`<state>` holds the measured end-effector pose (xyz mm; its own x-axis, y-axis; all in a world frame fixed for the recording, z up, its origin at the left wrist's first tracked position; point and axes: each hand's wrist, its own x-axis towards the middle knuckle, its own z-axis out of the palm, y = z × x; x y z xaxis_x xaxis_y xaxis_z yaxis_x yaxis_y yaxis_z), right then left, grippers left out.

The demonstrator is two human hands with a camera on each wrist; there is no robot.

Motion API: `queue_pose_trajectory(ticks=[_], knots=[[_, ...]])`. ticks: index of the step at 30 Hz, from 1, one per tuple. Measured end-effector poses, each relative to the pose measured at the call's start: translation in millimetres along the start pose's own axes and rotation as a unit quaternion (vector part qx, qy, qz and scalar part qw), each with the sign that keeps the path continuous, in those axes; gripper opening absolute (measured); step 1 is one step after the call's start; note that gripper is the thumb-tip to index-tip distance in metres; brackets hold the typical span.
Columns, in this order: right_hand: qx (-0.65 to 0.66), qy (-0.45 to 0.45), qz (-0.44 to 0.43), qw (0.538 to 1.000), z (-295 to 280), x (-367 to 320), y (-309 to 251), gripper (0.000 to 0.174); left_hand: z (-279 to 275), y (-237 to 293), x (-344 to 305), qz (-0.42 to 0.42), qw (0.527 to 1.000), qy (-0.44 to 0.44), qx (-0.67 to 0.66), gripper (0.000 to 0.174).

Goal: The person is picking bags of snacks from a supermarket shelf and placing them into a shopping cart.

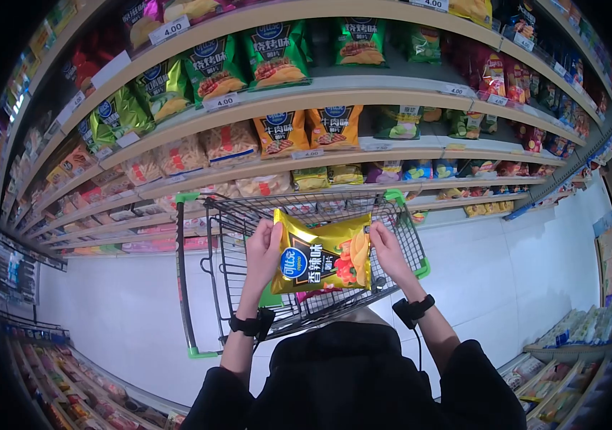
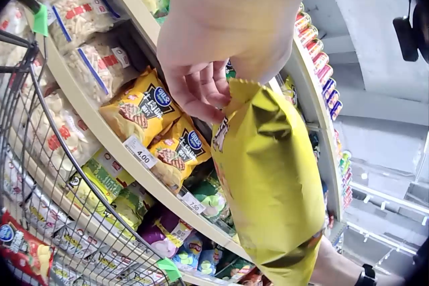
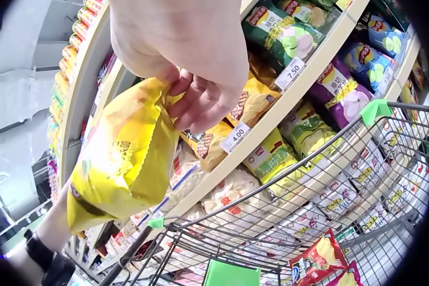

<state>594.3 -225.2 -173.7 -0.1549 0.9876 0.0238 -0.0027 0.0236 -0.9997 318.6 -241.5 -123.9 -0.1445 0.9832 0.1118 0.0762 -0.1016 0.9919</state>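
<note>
A gold bag of potato chips (image 1: 322, 252) is held up between both hands, its printed front toward the head camera. At its left edge my left hand (image 1: 264, 247) pinches the bag near the top corner. On the other side my right hand (image 1: 388, 251) grips the right edge. In the left wrist view, the left hand's curled fingers (image 2: 209, 88) hold a corner of the bag's yellow back. The right wrist view shows the right hand (image 3: 194, 91) pinching the crimped end. Below the bag in the head view lies a shopping cart (image 1: 213, 279), partly hidden by it.
Curved shelves (image 1: 363, 89) full of chip bags rise beyond the cart. Inside the cart lies a red chip bag (image 3: 318, 259), with a magenta one beside it. White floor (image 1: 492, 279) stretches to the right, and low displays (image 1: 571, 358) stand near the lower right.
</note>
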Motion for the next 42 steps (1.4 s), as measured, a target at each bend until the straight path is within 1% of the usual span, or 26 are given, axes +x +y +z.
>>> queue_pose_trajectory(ticks=[1, 4, 7, 10, 13, 16, 17, 19, 20, 21, 22, 23, 24, 25, 26, 28, 29, 32, 33, 36, 37, 40, 41, 42], knots=[[0.0, 0.022, -0.011, 1.0, 3.1, 0.3, 2.7, 0.017, 0.7, 3.3, -1.2, 0.004, 1.0, 0.002, 0.029, 0.02], [-0.021, 0.04, -0.016, 0.999, 6.0, -1.2, 3.8, 0.019, -2.8, 1.1, -4.3, 0.02, 0.998, 0.009, 0.051, 0.02], [-0.01, 0.111, -0.065, 0.992, 12.4, -1.9, -2.1, 0.022, -6.3, -11.0, -3.0, 0.039, 0.997, 0.049, -0.052, 0.019], [-0.011, 0.101, -0.039, 0.994, 13.7, 2.2, 5.3, 0.022, -7.7, -23.7, -2.9, 0.032, 0.995, 0.062, -0.067, 0.017], [-0.034, 0.072, -0.012, 0.997, 11.0, 1.9, 14.4, 0.023, -9.6, -18.7, -8.0, 0.024, 0.998, 0.054, -0.029, 0.018], [-0.059, 0.032, 0.026, 0.997, 7.6, -5.6, 18.1, 0.023, -17.1, -14.8, -10.6, 0.033, 0.997, 0.042, 0.049, 0.019], [-0.033, 0.011, 0.012, 0.999, 6.8, -7.7, 23.1, 0.02, -17.9, -12.5, -10.7, 0.084, 0.989, 0.049, 0.111, 0.018], [-0.039, 0.022, 0.016, 0.999, 8.9, -11.6, 28.7, 0.018, -15.6, -0.8, -12.0, 0.182, 0.954, 0.063, 0.231, 0.016], [-0.043, 0.026, 0.018, 0.999, 9.7, -13.3, 31.3, 0.017, -13.5, 3.6, -13.3, 0.199, 0.947, 0.051, 0.246, 0.014], [-0.097, 0.012, -0.004, 0.995, 10.3, -13.7, 29.0, 0.032, -10.9, 7.6, -14.5, 0.216, 0.94, 0.039, 0.26, 0.013], [-0.122, 0.003, -0.014, 0.992, 11.7, -14.9, 26.8, 0.037, -10.3, 9.8, -15.4, 0.232, 0.932, 0.03, 0.275, 0.011], [-0.147, -0.006, -0.024, 0.989, 13.0, -16.9, 24.4, 0.042, -11.5, 1.5, -13.7, 0.256, 0.917, 0.018, 0.307, 0.005], [-0.171, -0.016, -0.035, 0.984, 15.6, -17.4, 17.8, 0.048, -12.8, 3.3, -14.4, 0.273, 0.901, -0.003, 0.337, 0.005], [-0.178, -0.045, -0.022, 0.983, 18.0, -16.2, 13.6, 0.065, -13.7, 5.9, -15.0, 0.289, 0.884, -0.024, 0.368, 0.005], [-0.194, -0.063, -0.029, 0.979, 22.1, -15.8, 8.9, 0.068, -14.8, 7.8, -15.8, 0.303, 0.865, -0.047, 0.398, 0.006], [-0.224, -0.093, -0.043, 0.969, 35.0, -15.2, -2.4, 0.076, -17.5, 3.3, -14.7, 0.317, 0.849, -0.064, 0.419, 0.011], [-0.249, -0.107, -0.067, 0.96, 38.5, -13.5, 2.4, 0.087, -18.7, 1.8, -14.3, 0.326, 0.843, -0.072, 0.422, 0.011], [-0.323, -0.146, -0.145, 0.924, 54.4, -11.6, -6.5, 0.094, -16.4, -0.3, -15.0, 0.358, 0.837, -0.078, 0.406, 0.013], [-0.335, -0.157, -0.149, 0.917, 60.0, -11.3, -7.7, 0.099, -14.4, 2.5, -15.5, 0.37, 0.836, -0.076, 0.397, 0.013], [-0.274, -0.21, -0.112, 0.932, 72.8, -13.3, -14.0, 0.106, -4.9, 14.8, -20.5, 0.376, 0.85, -0.048, 0.366, 0.008], [-0.271, -0.184, -0.162, 0.931, 78.6, -15.8, -11.8, 0.104, -1.5, 16.6, -21.1, 0.379, 0.854, -0.028, 0.354, 0.007], [-0.196, -0.172, -0.07, 0.963, 90.5, -27.1, -18.4, 0.096, 4.1, 29.0, -22.7, 0.382, 0.863, -0.01, 0.33, 0.007], [-0.201, -0.164, -0.06, 0.964, 91.9, -28.0, -17.2, 0.091, 5.2, 31.9, -23.1, 0.374, 0.867, -0.018, 0.33, 0.007], [-0.187, -0.161, -0.048, 0.968, 92.7, -28.8, -17.5, 0.089, 6.1, 34.3, -23.2, 0.366, 0.87, -0.026, 0.33, 0.007]])
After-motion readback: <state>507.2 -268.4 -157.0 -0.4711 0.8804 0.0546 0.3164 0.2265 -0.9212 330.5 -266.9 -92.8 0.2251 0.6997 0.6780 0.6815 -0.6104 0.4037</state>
